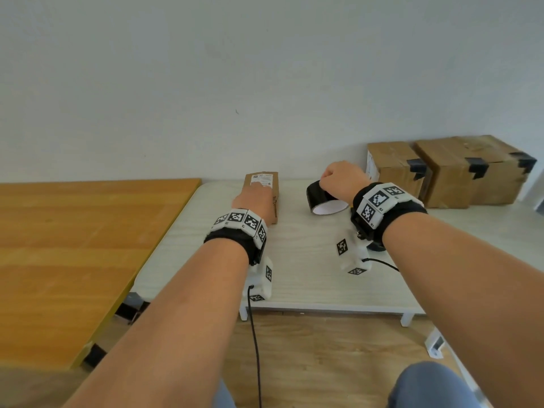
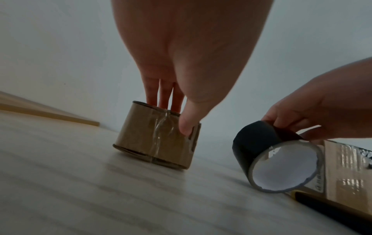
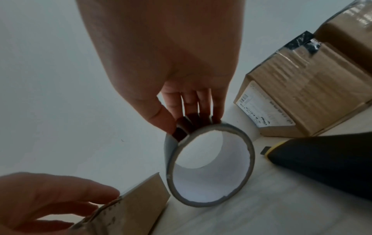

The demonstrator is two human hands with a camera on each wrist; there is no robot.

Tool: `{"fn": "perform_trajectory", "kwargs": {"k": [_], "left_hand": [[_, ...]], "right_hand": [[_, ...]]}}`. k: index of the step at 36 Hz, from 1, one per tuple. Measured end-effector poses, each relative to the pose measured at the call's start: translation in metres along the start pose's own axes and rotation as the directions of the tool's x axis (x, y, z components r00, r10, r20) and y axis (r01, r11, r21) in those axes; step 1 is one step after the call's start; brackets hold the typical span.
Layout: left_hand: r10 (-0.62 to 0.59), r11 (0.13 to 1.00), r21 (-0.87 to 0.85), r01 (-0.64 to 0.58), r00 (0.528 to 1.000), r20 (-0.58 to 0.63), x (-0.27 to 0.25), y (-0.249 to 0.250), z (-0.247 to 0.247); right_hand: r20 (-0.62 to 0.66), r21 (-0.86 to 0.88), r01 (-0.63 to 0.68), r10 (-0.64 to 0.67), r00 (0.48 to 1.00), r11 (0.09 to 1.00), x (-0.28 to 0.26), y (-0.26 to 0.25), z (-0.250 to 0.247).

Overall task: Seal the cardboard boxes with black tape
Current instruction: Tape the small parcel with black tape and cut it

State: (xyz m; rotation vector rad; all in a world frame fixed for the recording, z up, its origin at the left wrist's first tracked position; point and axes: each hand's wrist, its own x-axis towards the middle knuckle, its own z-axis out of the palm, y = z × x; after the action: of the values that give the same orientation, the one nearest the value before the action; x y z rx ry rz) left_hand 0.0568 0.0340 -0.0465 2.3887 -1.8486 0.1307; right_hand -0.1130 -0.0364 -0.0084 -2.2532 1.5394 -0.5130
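My left hand (image 1: 255,201) rests on the small cardboard box (image 1: 263,192), fingers straight on its top and the thumb against its near side, so it is steadying the box and not really gripping it. This box lies on the white surface (image 1: 294,260) at about 11 o'clock from the middle of the head view, near the wall. It has only clear tape on the near face, no black tape that I can see.

My right hand (image 1: 341,179) holds the roll of black tape (image 1: 323,200), fingers and thumb pinching at the top of the roll. The roll stands on its edge on the surface, at 3 o'clock from the small box, a little apart from it. In the right wrist view the fingertips (image 3: 201,117) seem to be on the loose end of the tape, but I cannot tell whether it is already lifted.

At 2 o'clock, along the wall, stand the larger boxes (image 1: 447,172), which already carry black tape at their corners. A utility knife (image 3: 322,155) lies just right of the roll.

I judge the step in hand is starting the tape for the small box. Next move needs to peel the end free, bring it to the box seam, and keep the left hand pressing so the light box does not slide.
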Motion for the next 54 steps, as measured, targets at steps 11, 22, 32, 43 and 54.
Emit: {"fn": "perform_trajectory", "kwargs": {"k": [11, 22, 32, 43, 54], "left_hand": [[0.047, 0.980, -0.182, -0.082, 0.981, -0.188, -0.001, 0.012, -0.011], [-0.026, 0.912, -0.406, -0.059, 0.979, -0.202, 0.000, 0.022, -0.016], [-0.077, 0.816, -0.578, -0.018, 0.987, -0.139, 0.002, 0.029, -0.024], [-0.065, 0.896, -0.437, -0.081, 0.949, -0.309, -0.003, 0.026, -0.023], [-0.120, 0.864, -0.500, -0.065, 0.936, -0.330, -0.008, 0.024, -0.026]], "right_hand": [[-0.123, 0.322, 0.024, 0.017, 0.992, 0.946, -0.007, -0.004, 0.005], [-0.129, 0.484, 0.061, 0.002, 0.992, 0.873, -0.019, -0.011, 0.009], [-0.089, 0.501, 0.112, -0.077, 0.993, 0.858, -0.025, -0.010, 0.008], [-0.100, 0.482, 0.126, -0.088, 0.991, 0.867, -0.024, -0.009, 0.014], [-0.103, 0.473, 0.128, -0.089, 0.991, 0.872, -0.023, -0.006, 0.017]]}}
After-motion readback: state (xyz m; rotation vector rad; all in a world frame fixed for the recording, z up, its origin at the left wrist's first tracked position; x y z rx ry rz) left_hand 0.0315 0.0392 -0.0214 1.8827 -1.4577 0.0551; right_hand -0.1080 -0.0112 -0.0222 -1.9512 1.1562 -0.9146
